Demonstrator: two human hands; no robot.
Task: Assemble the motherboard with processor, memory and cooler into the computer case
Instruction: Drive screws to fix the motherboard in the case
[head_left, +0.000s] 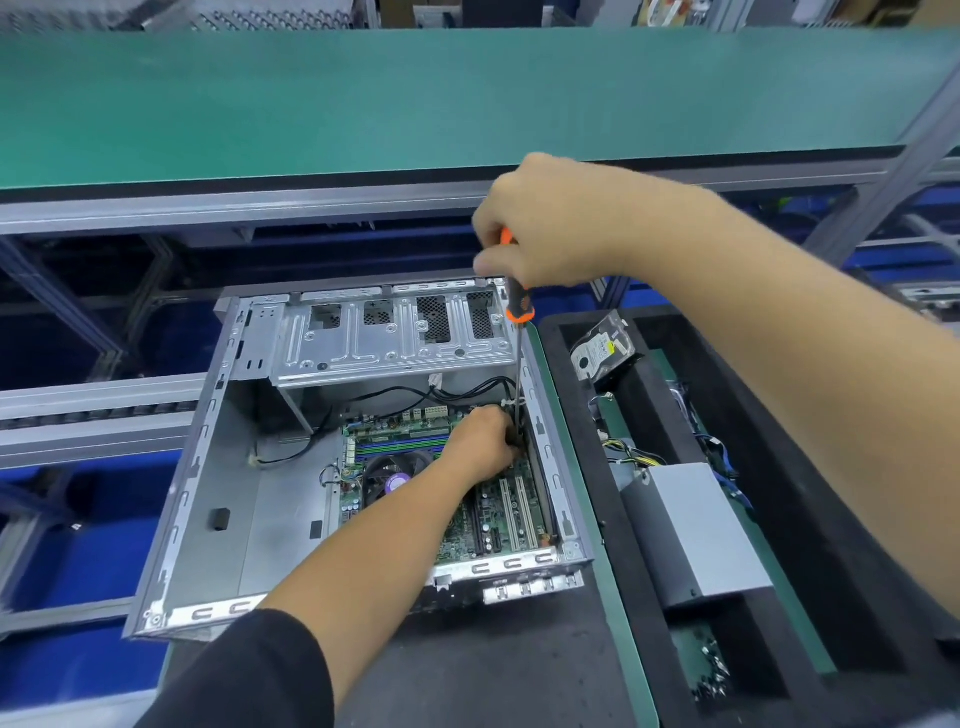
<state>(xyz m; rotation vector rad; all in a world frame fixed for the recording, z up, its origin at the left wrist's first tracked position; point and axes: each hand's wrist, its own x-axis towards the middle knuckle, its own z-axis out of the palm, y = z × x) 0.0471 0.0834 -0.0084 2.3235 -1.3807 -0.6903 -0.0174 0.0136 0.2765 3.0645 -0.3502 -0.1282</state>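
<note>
Two hands are at work inside the open computer case (223, 467), which lies on its side at the middle of the bench. The motherboard (488, 525) already sits on the case floor toward the right wall, with the cooler (392, 480) and the memory (400, 446) mounted on it; the processor is presumably under the cooler, hidden. The right hand (550, 223) grips the orange-and-black handle of a screwdriver (517, 332), whose shaft runs straight down to the board's far right corner. The left hand (480, 441) curls around the tip there, apparently steadying a screw, though that spot is hidden. Judging by this, the board is being fastened. To the right, a foam tray (852, 597) holds a hard drive (602, 353) and power supply (696, 535), not yet installed.
</note>
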